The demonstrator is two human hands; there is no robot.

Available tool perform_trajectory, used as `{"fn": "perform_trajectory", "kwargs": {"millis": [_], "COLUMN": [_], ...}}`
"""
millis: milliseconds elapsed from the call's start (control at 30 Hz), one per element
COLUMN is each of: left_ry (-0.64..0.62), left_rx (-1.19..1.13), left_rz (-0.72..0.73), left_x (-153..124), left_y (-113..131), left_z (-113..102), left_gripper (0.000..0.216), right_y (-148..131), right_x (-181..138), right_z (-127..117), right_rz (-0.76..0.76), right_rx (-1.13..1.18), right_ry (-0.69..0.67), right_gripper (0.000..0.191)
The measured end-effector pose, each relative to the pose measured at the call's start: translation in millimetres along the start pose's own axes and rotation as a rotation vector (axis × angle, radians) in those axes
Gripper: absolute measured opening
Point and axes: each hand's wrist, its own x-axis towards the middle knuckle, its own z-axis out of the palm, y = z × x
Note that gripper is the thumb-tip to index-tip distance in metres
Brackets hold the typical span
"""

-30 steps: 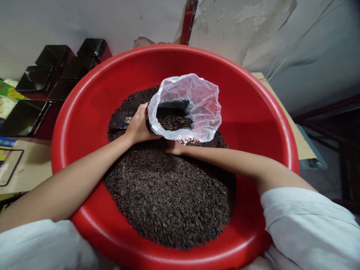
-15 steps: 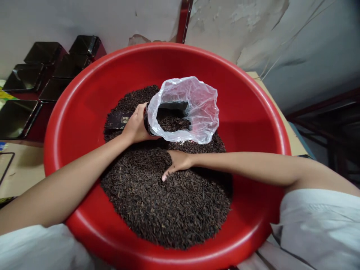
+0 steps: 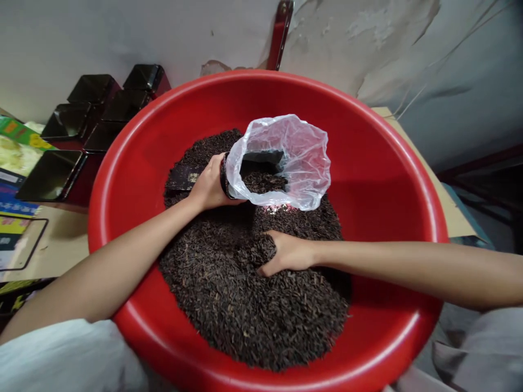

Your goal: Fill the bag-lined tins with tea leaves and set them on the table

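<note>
Red basin (image 3: 368,179) holds dark loose tea (image 3: 253,305). Left hand (image 3: 210,185) grips bag-lined tin (image 3: 272,174), part-filled. Right hand (image 3: 288,253) cupped, scooping tea.

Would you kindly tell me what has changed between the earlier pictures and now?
The right hand drew back from under the bag toward the person and now scoops loose tea, fingers curled into it. The left hand keeps gripping the bag-lined dark box in the red basin.
</note>
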Motion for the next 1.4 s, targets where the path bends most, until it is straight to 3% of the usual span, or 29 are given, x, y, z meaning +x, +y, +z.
{"fn": "perform_trajectory", "kwargs": {"millis": [100,267,400,533,700,800,1000,1167,1400], "left_ry": [-0.009,-0.015,-0.002,0.019,-0.014,-0.035,-0.025,-0.029,0.007], "left_rx": [-0.011,-0.028,-0.039,-0.019,-0.023,-0.046,-0.025,-0.026,-0.046], "left_rz": [-0.008,-0.019,-0.002,0.016,-0.009,-0.048,0.006,-0.007,-0.044], "left_x": [1,1,0,0,2,3,1,0,1], "left_y": [0,-1,-1,1,8,10,2,0,3], "left_z": [-1,0,1,1,-2,-5,0,1,-1], "left_gripper": [0.102,0.102,0.103,0.101,0.096,0.097,0.094,0.094,0.104], "right_y": [-9,-38,-59,-77,-100,-109,-98,-91,-94], "right_x": [-7,-26,-53,-75,-81,-74,-33,-1,11], "right_z": [-2,-12,-19,-31,-52,-62,-65,-68,-77], "right_rz": [-0.031,-0.128,-0.262,-0.402,-0.628,-0.591,-0.56,-0.507,-0.579], "right_rx": [0.136,0.148,0.141,0.038,-0.16,-0.392,-0.871,-1.186,-1.237], "right_ry": [0.02,-0.168,-0.193,-0.038,0.292,0.507,0.78,0.767,0.708], "right_gripper": [0.032,0.026,0.021,0.023,0.029,0.033,0.036,0.035,0.029]}}
